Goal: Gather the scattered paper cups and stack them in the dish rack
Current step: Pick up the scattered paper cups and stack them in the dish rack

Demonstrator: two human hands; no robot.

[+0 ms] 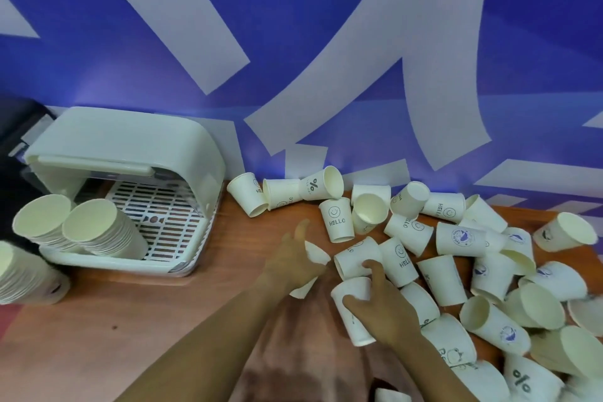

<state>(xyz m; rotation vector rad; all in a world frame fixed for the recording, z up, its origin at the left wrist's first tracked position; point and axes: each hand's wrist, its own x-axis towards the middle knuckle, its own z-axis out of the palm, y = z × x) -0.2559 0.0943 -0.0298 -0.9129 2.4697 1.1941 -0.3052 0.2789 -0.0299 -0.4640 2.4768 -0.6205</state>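
Left hand (pixel 295 259) is gripping a paper cup (pixel 313 266), fingers curled round its wall, cup partly hidden under the palm. Right hand (pixel 380 307) is grasping a second cup (pixel 354 307) lying on its side, thumb and fingers wrapped round it. Both grips are sitting well right of the dish rack (pixel 124 192) on the counter (pixel 228 271). Scattered cups (pixel 456 248) are lying tipped to the right of the rack, beyond and beside both hands. Two stacks of cups (pixel 98 232) are leaning inside the rack's front.
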